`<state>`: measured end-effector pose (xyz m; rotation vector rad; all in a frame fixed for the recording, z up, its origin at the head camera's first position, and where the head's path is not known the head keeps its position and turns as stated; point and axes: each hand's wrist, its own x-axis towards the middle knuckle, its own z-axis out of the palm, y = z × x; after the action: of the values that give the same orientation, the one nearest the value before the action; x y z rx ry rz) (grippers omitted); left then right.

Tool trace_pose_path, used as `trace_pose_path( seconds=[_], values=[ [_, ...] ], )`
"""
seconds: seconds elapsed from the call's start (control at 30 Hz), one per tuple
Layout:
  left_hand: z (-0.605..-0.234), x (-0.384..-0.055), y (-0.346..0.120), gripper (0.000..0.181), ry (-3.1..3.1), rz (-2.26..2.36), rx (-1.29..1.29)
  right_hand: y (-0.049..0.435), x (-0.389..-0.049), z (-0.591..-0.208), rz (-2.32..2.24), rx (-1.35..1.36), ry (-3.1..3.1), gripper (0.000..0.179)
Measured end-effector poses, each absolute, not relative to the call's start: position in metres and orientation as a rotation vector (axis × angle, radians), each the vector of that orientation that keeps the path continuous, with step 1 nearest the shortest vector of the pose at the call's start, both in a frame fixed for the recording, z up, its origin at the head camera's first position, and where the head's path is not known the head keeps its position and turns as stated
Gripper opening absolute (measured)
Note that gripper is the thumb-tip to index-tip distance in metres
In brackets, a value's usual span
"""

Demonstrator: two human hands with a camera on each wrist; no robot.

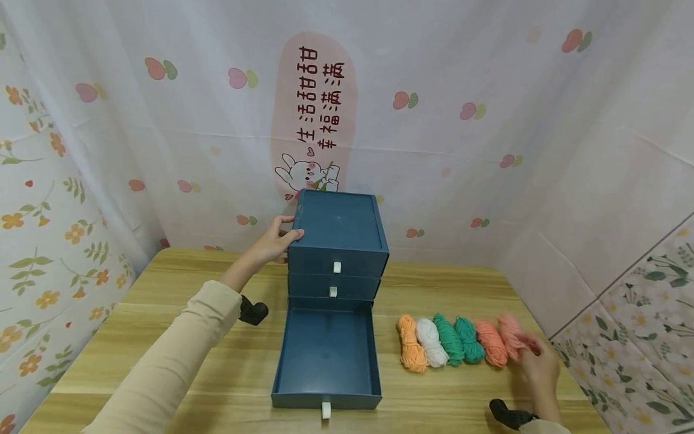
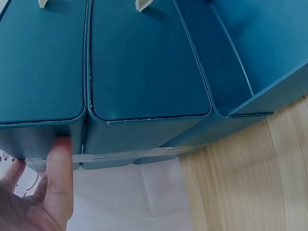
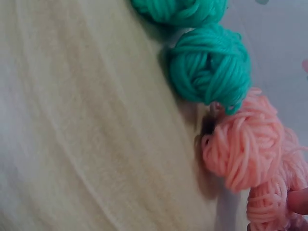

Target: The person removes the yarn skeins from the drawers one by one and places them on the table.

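Note:
A dark blue drawer cabinet (image 1: 338, 223) stands upright on the table, with its bottom drawer (image 1: 325, 355) pulled out and bare inside. My left hand (image 1: 273, 242) rests against the cabinet's upper left side, thumb at the top edge; in the left wrist view the thumb (image 2: 59, 178) lies extended along that side. On the far right, my right hand (image 1: 541, 371) pinches a light pink yarn skein (image 1: 509, 333) at the row's end. In the right wrist view, a fingertip (image 3: 298, 201) touches this pink yarn (image 3: 267, 207); the other fingers are mostly hidden.
Beside the drawer, the row continues with orange (image 1: 411, 343), white (image 1: 431, 342), two green (image 1: 449, 340) and coral (image 1: 490, 342) yarn skeins. The two upper drawers are closed, each with a white pull tab (image 1: 337, 267). Patterned curtains (image 1: 434, 150) hang behind the wooden table (image 1: 217, 374).

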<state>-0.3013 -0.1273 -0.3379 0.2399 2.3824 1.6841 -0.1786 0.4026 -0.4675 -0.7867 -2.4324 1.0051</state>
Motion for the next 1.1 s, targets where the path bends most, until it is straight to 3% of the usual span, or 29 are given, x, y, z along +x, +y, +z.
trace_pose_path(
  seconds=[0.8, 0.97, 1.1],
  values=[
    [-0.336, -0.299, -0.126, 0.062, 2.383, 1.686, 0.239, 0.406, -0.184, -0.474, 1.069, -0.684, -2.663, 0.039],
    [-0.337, -0.3, -0.126, 0.062, 2.37, 1.701, 0.234, 0.393, -0.179, -0.463, 1.111, -0.689, -2.614, 0.049],
    [-0.337, -0.3, -0.125, 0.061, 2.367, 1.714, 0.228, 0.365, -0.174, -0.448, 1.107, -0.636, -2.549, 0.044]
  ],
)
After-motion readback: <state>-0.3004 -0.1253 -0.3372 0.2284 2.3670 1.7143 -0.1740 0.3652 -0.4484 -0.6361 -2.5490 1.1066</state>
